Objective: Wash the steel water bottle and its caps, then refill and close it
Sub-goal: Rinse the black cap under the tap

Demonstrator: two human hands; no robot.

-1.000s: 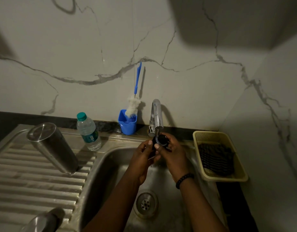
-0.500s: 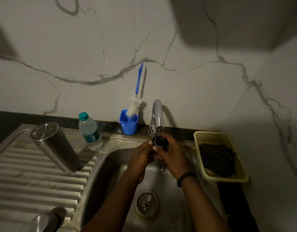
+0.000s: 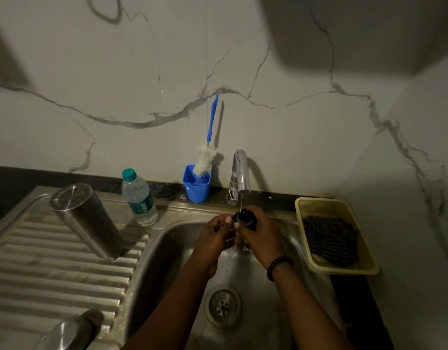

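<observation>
right hand [image 3: 262, 236] gripping black cap [image 3: 246, 218], opening tapward

Home kitchen: steel sink [image 3: 152, 246], tap [image 3: 240, 173]

- steel sink unit [image 3: 66, 269], ribbed drainboard at 9 o'clock, basin toward 6
- steel bottle [image 3: 88, 221] upside down on the drainboard
- plastic water bottle [image 3: 139, 198] and blue holder [image 3: 196, 188] on the rim at 11–12 o'clock
- yellow basket [image 3: 336, 233] on the dark table [image 3: 354, 309] at 3 o'clock
</observation>
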